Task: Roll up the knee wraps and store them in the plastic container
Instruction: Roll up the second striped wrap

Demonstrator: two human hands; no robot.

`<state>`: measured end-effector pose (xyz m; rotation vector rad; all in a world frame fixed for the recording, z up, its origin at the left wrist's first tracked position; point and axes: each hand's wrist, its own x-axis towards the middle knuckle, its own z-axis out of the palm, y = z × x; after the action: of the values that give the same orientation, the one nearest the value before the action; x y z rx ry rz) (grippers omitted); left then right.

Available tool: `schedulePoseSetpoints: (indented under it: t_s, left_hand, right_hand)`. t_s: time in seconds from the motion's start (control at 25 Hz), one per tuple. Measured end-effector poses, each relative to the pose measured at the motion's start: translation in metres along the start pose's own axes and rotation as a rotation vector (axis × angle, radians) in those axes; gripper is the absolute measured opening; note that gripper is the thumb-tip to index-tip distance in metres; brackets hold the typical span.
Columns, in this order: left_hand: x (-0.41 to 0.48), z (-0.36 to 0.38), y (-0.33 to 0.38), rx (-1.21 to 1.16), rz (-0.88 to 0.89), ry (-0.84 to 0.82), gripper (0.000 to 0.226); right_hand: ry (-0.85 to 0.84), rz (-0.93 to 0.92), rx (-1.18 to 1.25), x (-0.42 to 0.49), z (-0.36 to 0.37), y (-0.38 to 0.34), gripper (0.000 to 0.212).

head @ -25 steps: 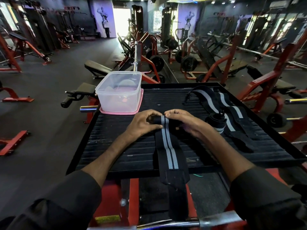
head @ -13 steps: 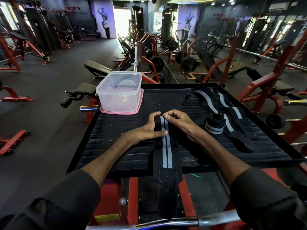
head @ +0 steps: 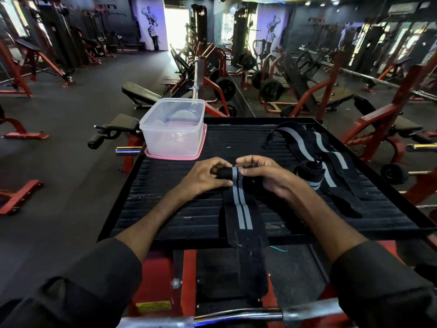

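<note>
Both hands were on the same knee wrap (head: 238,200), right at its far end where the roll had started. The left hand (head: 205,176) was closed around the left side of the small roll, thumb underneath near the grey stripes and fingers curled over the top. The right hand (head: 264,176) pinched the other side the same way, fingertips on top. Makes sense to me: two hands keep the edges lined up so the roll doesn't go cone-shaped.

The rest of that wrap lay flat toward the person across the black ribbed platform (head: 165,204), and its plain black tail (head: 250,263) hung over the near edge. My guess is that laying it straight like that lets the roll travel back along the strip without twisting. Most of the length was unrolled, so this one looked early on.

Just right of the right hand sat a rolled wrap (head: 308,174), already done by the look of it, resting on another loose wrap (head: 314,147) spread out flat toward the far right corner. So nothing was stored yet, I'd say.

The clear plastic container (head: 173,129) stood open at the far left of the platform, sitting on its pink lid (head: 175,157), and looked empty. It was close enough to drop rolls straight in.
</note>
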<state>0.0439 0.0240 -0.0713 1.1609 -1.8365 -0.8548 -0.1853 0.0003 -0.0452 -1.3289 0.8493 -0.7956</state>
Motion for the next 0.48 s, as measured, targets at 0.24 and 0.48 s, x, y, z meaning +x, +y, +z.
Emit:
schedulePoseSetpoints:
  t_s: [0.24, 0.48]
  left_hand:
    - [-0.0020, 0.0030, 0.0004, 0.205, 0.242, 0.175, 0.044]
    - [-0.0001, 0.0014, 0.0102, -0.099, -0.004, 0.029, 0.042]
  right_hand:
    - [0.026, 0.113, -0.151, 0.0050, -0.0016, 0.0040, 0.039]
    - [0.068, -0.010, -0.207, 0.0022, 0.0032, 0.0052, 0.038]
